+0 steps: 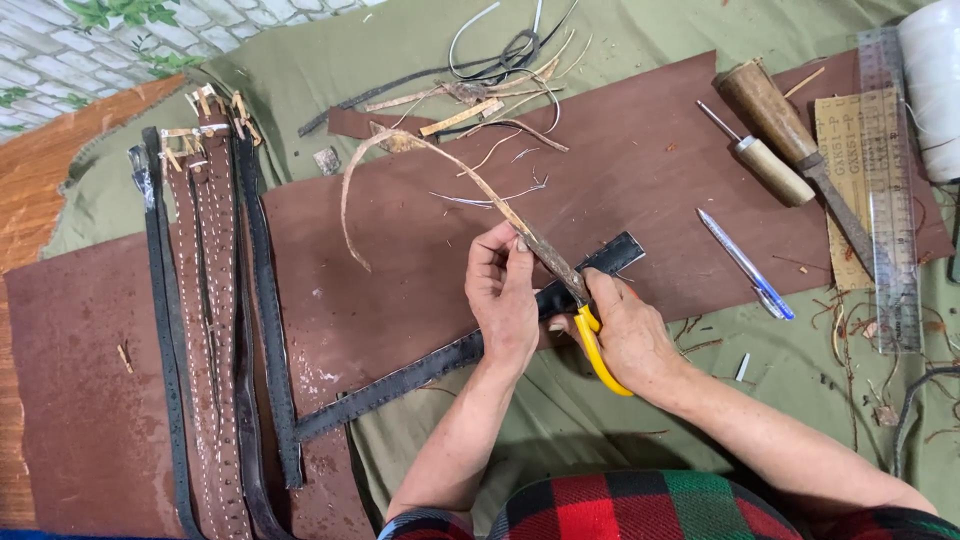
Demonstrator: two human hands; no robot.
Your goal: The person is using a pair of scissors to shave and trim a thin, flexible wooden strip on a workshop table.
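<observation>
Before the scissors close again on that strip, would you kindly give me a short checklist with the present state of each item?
1. Left hand grips the strip: ok.
2. Right hand holds the yellow scissors: ok.
3. Left fingers away from the blades: cannot tell, blades hidden.
4. Black belt lies flat under the hands: ok.
5. Awl and pen lie apart from the hands: ok.
</observation>
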